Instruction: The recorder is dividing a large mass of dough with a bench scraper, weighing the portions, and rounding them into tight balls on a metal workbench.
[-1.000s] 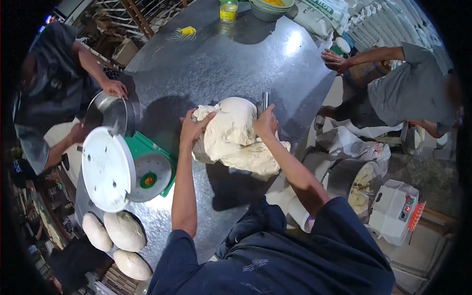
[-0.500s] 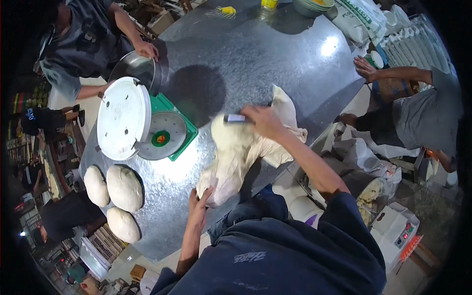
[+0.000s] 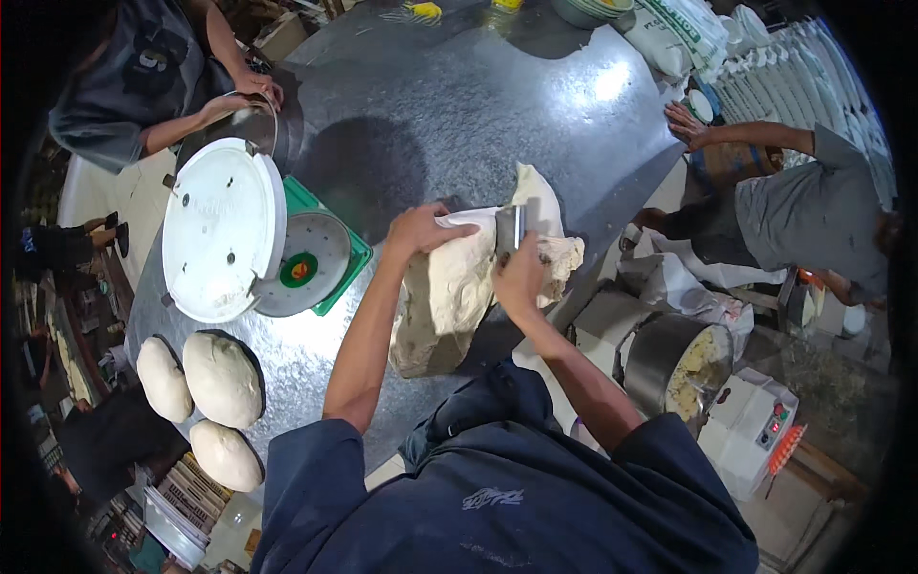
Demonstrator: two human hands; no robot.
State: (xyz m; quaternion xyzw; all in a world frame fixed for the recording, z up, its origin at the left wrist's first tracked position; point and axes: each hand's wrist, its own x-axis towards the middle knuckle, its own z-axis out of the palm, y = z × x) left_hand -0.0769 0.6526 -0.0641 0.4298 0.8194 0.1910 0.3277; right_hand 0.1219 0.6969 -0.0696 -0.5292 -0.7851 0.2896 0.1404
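Note:
A large, uneven mass of pale dough (image 3: 449,297) lies on the metal table in front of me. My left hand (image 3: 421,231) grips its far left side, thumb stretched across the top. In my right hand (image 3: 519,279) is a dough scraper (image 3: 512,228), held upright with its blade against the dough. To the right of the blade a ragged dough portion (image 3: 539,199) sticks out; whether it is cut through cannot be seen. On the left stands a green scale (image 3: 361,256) with a white round pan (image 3: 222,230). Three rounded dough pieces (image 3: 223,380) rest nearer me, below the scale.
At the far left a person's hands (image 3: 256,88) hold a round metal pan (image 3: 284,134). Another person's hand (image 3: 687,124) rests on the table's right edge. A metal mixing bowl with dough (image 3: 669,359) and a white machine (image 3: 751,430) stand at right. Stacked bowls (image 3: 588,11) sit at the back.
My left hand has moved from the dough's near end to its far left side. The scraper has moved right and now stands against the dough. The near end of the dough is folded up.

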